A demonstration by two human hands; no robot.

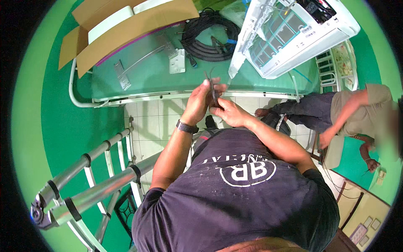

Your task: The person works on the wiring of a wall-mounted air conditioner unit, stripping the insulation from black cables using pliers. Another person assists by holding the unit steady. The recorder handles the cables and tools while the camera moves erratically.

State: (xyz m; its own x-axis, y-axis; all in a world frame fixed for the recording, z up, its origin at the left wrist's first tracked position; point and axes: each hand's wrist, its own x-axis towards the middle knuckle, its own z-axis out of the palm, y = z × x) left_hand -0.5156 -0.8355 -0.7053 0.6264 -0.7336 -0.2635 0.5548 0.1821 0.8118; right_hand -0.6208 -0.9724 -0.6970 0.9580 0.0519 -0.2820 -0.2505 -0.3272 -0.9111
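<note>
- Between the fingers of the left hand (199,101) and the right hand (231,113) runs a dark cable (212,89), its thin split end poking up past the left fingertips.
- Left fingers are bent and partly open, thumb opposite, with the cable between them; right thumb and forefinger look pinched together on its lower part, though exact contact is hard to make out.
- For good control, I would grip firmly just below the split, leave the fine work to the other hand, and avoid tugging the thin ends.
- Just ahead of the fingers, the bed's white rail (147,96) could catch a loose end.
- Farther ahead lie a coiled black hose (210,37) and a white plate (177,61); ahead-left, a cardboard box (136,30).
- Ahead-right of the fingers, a white air-conditioner unit (294,59) crowds the reach.
- Behind-left of the fingers, a metal ladder (105,187) limits elbow room; off right, a co-worker (354,113) is well apart.
</note>
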